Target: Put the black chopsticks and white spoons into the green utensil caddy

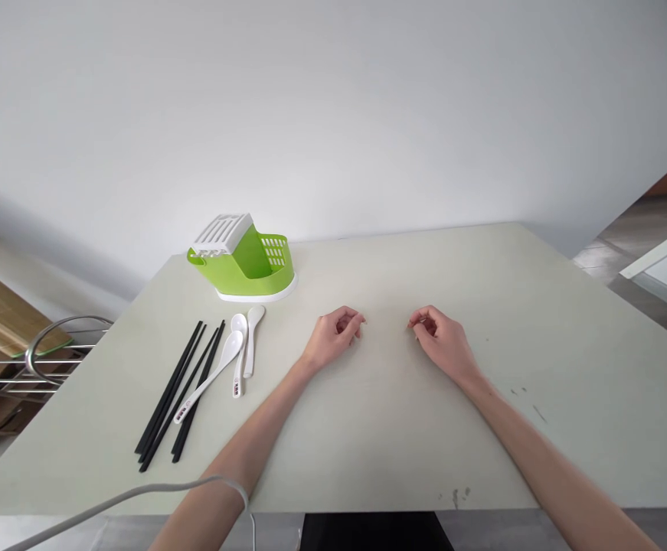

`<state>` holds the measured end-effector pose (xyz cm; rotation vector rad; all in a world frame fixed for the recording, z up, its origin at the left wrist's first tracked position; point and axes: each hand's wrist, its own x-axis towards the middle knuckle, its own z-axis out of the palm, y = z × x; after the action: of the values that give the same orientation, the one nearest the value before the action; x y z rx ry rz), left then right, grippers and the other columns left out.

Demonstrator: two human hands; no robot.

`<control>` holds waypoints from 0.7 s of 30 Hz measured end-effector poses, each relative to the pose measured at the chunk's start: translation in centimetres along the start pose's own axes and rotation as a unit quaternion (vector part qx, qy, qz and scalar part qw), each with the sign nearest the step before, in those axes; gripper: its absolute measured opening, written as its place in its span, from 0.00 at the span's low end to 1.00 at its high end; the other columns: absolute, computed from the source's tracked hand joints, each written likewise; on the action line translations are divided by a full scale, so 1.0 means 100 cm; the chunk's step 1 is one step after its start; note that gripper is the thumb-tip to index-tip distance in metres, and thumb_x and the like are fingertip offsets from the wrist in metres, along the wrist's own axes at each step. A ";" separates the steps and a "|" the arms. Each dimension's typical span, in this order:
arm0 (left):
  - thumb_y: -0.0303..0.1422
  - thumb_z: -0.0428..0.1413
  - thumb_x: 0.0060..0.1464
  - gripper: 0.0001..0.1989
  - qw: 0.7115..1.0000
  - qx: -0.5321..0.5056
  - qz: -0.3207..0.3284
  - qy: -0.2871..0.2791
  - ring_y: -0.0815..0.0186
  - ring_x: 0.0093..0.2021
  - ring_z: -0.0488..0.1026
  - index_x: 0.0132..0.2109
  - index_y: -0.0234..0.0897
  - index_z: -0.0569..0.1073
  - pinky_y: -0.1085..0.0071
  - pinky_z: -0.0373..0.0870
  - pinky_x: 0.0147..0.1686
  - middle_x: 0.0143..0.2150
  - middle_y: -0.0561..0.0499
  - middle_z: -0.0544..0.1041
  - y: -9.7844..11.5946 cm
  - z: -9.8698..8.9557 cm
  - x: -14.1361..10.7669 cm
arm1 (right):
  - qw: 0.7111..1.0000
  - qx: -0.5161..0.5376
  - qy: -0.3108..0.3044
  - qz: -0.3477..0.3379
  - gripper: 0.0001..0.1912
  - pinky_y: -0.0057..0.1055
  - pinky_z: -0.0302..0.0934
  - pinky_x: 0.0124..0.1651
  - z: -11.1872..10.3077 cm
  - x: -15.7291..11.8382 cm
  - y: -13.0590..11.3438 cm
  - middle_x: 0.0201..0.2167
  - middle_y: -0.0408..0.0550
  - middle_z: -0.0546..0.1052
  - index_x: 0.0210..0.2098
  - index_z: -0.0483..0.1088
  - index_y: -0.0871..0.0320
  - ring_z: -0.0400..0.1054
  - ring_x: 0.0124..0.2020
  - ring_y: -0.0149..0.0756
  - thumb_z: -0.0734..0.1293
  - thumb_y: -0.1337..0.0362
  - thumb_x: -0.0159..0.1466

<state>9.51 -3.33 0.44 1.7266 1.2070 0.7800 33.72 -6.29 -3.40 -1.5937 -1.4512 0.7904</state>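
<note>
Chopsticks (171,386), black, lie furthest left; lifting the white spoon (212,374) that crosses them first would, I judge, free them cleanly. Two more spoons (251,348) sit just beside it, in front of the green cutlery caddy (253,286). I have the left hand (334,334) relaxed, half-curled, visibly grasping nothing; the right hand (439,337) matches, apart from it.

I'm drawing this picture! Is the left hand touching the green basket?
Apart. The head view plainly shows tabletop between the left hand and the green basket.
</note>
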 end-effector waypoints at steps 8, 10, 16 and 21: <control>0.51 0.53 0.65 0.20 0.990 0.133 -0.016 0.049 0.67 0.25 0.70 0.41 0.38 0.77 0.72 0.67 0.28 0.27 0.52 0.77 0.028 -0.075 -0.044 | 1.000 -0.001 -0.006 -0.001 0.07 0.32 0.58 0.29 0.001 0.000 0.003 0.29 0.44 0.79 0.35 0.72 0.52 0.64 0.23 0.34 0.62 0.61 0.61; 0.52 0.53 0.64 0.21 0.974 0.192 -0.033 0.115 0.67 0.27 0.71 0.42 0.39 0.77 0.71 0.68 0.31 0.28 0.52 0.77 0.027 -0.106 -0.064 | 1.000 0.001 -0.006 -0.002 0.07 0.32 0.58 0.29 0.002 0.000 0.003 0.30 0.44 0.79 0.34 0.72 0.52 0.64 0.23 0.34 0.62 0.60 0.61; 0.54 0.50 0.59 0.26 0.866 0.355 -0.175 0.305 0.50 0.52 0.75 0.49 0.38 0.77 0.58 0.72 0.52 0.53 0.40 0.80 -0.007 -0.191 -0.121 | 1.000 0.004 -0.005 0.000 0.07 0.32 0.59 0.31 0.002 0.001 0.002 0.32 0.44 0.80 0.34 0.71 0.52 0.65 0.25 0.34 0.62 0.60 0.61; 0.63 0.52 0.49 0.48 0.810 0.468 -0.276 0.221 0.33 0.68 0.62 0.64 0.31 0.70 0.42 0.62 0.62 0.66 0.27 0.69 -0.039 -0.217 -0.152 | 1.000 0.005 -0.009 0.003 0.07 0.32 0.59 0.31 0.001 0.000 0.001 0.33 0.45 0.80 0.34 0.71 0.52 0.65 0.25 0.34 0.62 0.60 0.61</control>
<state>-15.63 -10.59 6.02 1.7567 2.5847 0.1887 33.66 -6.30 -3.56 -1.5871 -1.4537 0.8151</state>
